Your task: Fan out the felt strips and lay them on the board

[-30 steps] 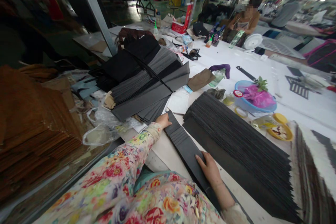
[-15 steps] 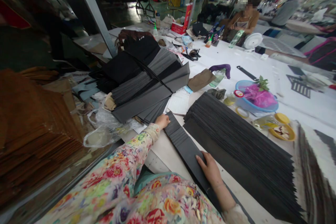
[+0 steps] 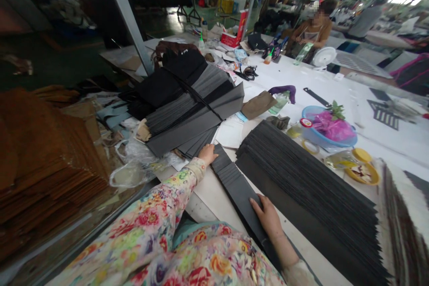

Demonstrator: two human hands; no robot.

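Observation:
A row of overlapping dark grey strips (image 3: 235,180), of fabric or thin sheet material, runs diagonally on the table in front of me. My left hand (image 3: 208,154) is closed at the far left end of these strips, its fingertips curled at the edge and partly hidden. Lower down, my right hand (image 3: 269,218) lies on the strips with the thumb stretched across the top and the fingers at the right edge. To the right lies a long fanned stack of similar dark grey strips (image 3: 301,187). Beyond my left hand is a tied bundle of grey strips (image 3: 197,127).
Brown sheets (image 3: 43,174) are piled at the left, beside a clear plastic bag (image 3: 129,174). A blue basin (image 3: 310,132), a jar with a yellow lid (image 3: 345,157) and a yellow dish (image 3: 373,178) stand at the right. A person (image 3: 310,31) sits across the table.
The camera view has shifted slightly. Both hands keep their places on the strips. A dark figure at the upper left has moved back from the pile.

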